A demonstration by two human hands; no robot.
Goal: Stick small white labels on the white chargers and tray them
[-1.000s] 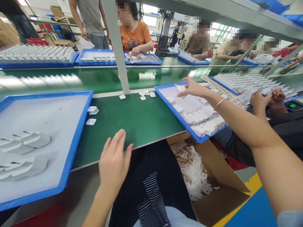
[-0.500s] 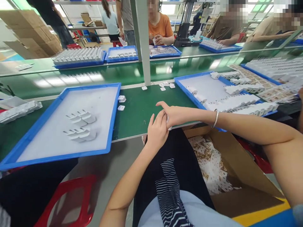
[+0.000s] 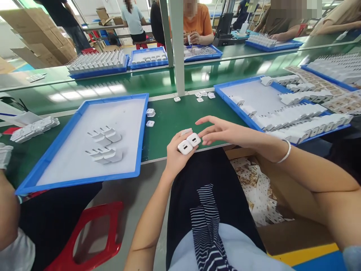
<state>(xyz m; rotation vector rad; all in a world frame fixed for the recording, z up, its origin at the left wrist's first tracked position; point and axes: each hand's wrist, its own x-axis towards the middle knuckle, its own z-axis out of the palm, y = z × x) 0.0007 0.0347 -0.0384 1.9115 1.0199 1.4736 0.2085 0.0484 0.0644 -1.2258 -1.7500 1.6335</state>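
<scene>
Two white USB charger plugs [image 3: 185, 147] sit side by side in my left hand [image 3: 177, 156], their port faces turned up toward me. My right hand [image 3: 216, 131] is just to the right of them, fingers apart, with nothing visible in it. Small white square caps [image 3: 150, 124] lie on the green bench [image 3: 163, 124] by the left tray, and more caps [image 3: 200, 99] lie near the post. In the left blue-rimmed tray [image 3: 139, 150] are a few white plugs [image 3: 108, 154] with prongs showing.
At the right, a blue tray [image 3: 225, 101] holds rows of white plugs [image 3: 307, 122]. Below the bench edge stands a cardboard box [image 3: 270, 237] with scrap sheets. A red stool [image 3: 115, 237] and a person's arm [image 3: 8, 207] are at left. A post [image 3: 177, 49] rises behind the bench.
My hands were pressed together, mostly hiding what they held. Now my right hand has come away to the right, and two charger plugs show in my left hand. A neighbour's arm has appeared at left.
</scene>
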